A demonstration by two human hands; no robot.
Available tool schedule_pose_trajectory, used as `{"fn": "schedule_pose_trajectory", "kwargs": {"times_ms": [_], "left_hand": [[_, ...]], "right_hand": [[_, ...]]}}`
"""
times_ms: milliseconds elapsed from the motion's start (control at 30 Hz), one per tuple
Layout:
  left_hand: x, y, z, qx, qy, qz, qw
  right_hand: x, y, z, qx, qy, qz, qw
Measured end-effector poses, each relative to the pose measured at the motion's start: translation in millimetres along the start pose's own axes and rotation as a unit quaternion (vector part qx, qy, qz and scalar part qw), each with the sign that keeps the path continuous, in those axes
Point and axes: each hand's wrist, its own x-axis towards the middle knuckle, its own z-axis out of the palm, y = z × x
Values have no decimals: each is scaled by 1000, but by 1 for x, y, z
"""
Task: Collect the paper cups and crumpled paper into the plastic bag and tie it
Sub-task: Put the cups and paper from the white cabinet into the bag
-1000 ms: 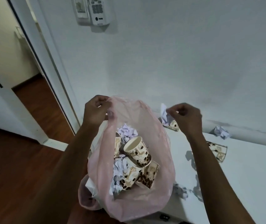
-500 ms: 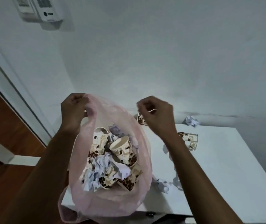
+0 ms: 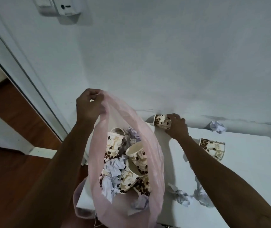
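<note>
left hand (image 3: pixel 90 107) pinches the rim of the pink plastic bag (image 3: pixel 154 162) and holds it open, while right hand (image 3: pixel 177 126) grabs a paper cup (image 3: pixel 161 121) lying at 12 o'clock on the white table (image 3: pixel 255 170). many cups and paper balls are already in the bag. one more cup (image 3: pixel 212 148) at 2 o'clock, paper balls at 1 (image 3: pixel 217 126) and 5 o'clock (image 3: pixel 182 196) and the tying are left.

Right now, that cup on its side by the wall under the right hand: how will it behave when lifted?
Probably light: the paper cup looks thin-walled and empty. It may dent if the right hand squeezes hard, since the mouth is open. Lying on its side on the table, it could roll if nudged rather than gripped.
</note>
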Motion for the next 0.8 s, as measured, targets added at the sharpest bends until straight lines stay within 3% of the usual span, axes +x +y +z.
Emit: {"fn": "schedule_pose_trajectory", "kwargs": {"times_ms": [100,233,333,400,500,667,800], "left_hand": [[-10,-3,-9,24,-25,24,999],[-22,-3,-25,97,-96,75,988],[-27,-5,-38,139,-110,75,981],[-28,-5,-42,141,-102,75,982],[-27,-3,-44,131,-85,57,986],[-21,0,-44,81,-81,31,993],[-17,0,-45,30,-104,-2,994]], "right_hand": [[-1,-8,-2,-28,16,25,999],[-14,-22,-6,130,18,88,987],[-35,-43,-33,279,96,101,950],[-59,-65,-67,395,139,91,904],[-105,-99,-123,488,165,13,857],[-165,-143,-166,371,71,-193,905],[-166,-155,-139,110,26,-293,949]]}}
